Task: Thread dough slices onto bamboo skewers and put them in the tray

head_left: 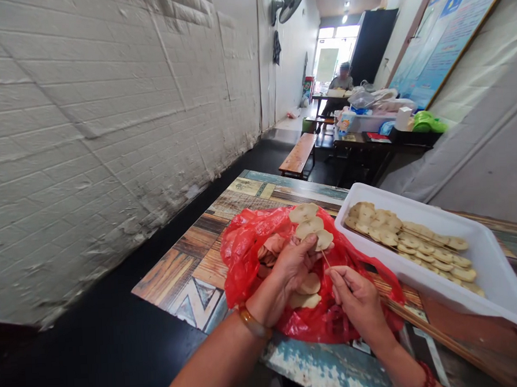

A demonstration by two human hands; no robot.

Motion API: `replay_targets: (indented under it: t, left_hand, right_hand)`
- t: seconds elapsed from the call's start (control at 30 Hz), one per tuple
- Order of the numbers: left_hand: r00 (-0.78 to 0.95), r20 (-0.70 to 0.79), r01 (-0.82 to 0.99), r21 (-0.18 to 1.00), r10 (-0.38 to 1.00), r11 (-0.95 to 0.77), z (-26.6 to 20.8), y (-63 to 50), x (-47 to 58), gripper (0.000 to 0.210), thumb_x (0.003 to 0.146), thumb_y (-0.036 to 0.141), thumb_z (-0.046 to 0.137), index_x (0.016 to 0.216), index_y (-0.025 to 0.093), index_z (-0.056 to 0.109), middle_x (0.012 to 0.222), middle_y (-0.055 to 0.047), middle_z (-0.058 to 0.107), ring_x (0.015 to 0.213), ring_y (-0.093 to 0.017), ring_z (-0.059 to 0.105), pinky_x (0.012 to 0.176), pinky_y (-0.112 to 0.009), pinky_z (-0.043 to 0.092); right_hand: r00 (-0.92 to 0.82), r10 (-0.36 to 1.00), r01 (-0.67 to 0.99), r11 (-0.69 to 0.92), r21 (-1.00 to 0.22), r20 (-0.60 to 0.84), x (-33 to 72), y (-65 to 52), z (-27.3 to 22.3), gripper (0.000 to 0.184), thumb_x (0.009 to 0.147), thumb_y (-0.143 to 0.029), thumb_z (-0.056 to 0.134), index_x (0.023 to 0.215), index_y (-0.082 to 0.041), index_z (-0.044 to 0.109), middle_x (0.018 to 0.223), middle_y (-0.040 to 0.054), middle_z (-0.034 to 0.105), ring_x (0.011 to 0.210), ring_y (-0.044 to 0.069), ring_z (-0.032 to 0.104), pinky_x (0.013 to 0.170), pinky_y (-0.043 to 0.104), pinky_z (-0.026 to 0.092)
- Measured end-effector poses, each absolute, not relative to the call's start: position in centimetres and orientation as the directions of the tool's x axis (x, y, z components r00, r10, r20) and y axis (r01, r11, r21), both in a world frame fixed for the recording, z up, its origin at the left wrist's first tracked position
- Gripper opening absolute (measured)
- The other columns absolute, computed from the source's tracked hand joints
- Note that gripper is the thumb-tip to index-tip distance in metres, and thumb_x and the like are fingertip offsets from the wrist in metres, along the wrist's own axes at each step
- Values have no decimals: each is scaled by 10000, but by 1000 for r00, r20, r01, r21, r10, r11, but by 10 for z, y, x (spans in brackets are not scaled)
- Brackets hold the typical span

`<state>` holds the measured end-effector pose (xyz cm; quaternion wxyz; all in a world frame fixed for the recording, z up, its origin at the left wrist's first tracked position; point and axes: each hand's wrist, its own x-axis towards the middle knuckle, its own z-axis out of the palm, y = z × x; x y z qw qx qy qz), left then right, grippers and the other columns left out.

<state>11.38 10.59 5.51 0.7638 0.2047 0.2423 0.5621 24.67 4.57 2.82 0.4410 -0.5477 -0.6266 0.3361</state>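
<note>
My left hand [303, 257] grips round, flat, pale slices [309, 226] threaded in a row on a thin stick. The stick's lower end [326, 259] is pinched between the thumb and fingers of my right hand [354, 292]. Beneath both hands a red plastic bag [247, 234] lies spread open on the table. Loose slices [307, 295] rest in it below my left hand, and more pinkish-looking ones [270, 249] sit to the left. What kind of food the slices are I cannot tell.
A white plastic tub [501, 285] on the right holds several filled skewers [417, 243]. Bare sticks [443, 334] lie beside it on the patterned table [193, 266]. Beyond stand a wooden bench [298, 154], a cluttered table [368, 138] and a seated person [341, 82]. A white wall [107, 120] runs along the left.
</note>
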Motion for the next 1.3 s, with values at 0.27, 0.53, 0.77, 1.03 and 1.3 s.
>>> replay_targets:
  t: [0.27, 0.53, 0.77, 1.03, 1.3]
  left_hand:
    - [242, -162, -747, 598, 957, 290, 51, 104, 118, 228, 632, 212, 774, 816, 129, 668, 786, -47, 698, 800, -185, 662, 885, -352, 489]
    - [248, -150, -739, 610, 957, 287, 51, 101, 122, 199, 602, 223, 796, 686, 107, 658, 687, -34, 679, 709, -170, 659, 877, -343, 481]
    - [290, -137, -711, 631, 947, 309, 49, 97, 127, 281, 603, 273, 799, 795, 115, 667, 746, -54, 691, 705, -173, 654, 775, -309, 489]
    - [338, -54, -696, 658, 940, 288, 48, 92, 132, 319, 656, 281, 762, 899, 98, 667, 797, -74, 687, 673, -142, 630, 677, -245, 468]
    - [137, -138, -780, 595, 981, 193, 62, 108, 112, 279, 665, 305, 751, 857, 124, 662, 839, -68, 693, 772, -171, 645, 775, -282, 488]
  right_hand:
    - [0, 982, 458, 166, -873, 187, 247, 46, 26, 340, 898, -448, 439, 793, -189, 633, 485, -52, 476, 456, 127, 476, 503, 232, 384]
    - [6, 982, 465, 167, -869, 191, 248, 46, 26, 341, 901, -455, 434, 800, -187, 620, 503, -53, 479, 480, 130, 489, 525, 233, 389]
    - [23, 983, 442, 155, -884, 184, 250, 49, 24, 337, 889, -452, 444, 832, -185, 641, 482, -52, 490, 456, 135, 495, 498, 233, 392]
    - [37, 980, 429, 159, -889, 193, 252, 51, 22, 353, 896, -469, 445, 816, -180, 631, 489, -46, 498, 463, 134, 500, 524, 237, 399]
    - [-12, 986, 431, 154, -889, 165, 249, 45, 26, 355, 898, -467, 441, 816, -178, 629, 484, -57, 470, 453, 125, 482, 500, 232, 389]
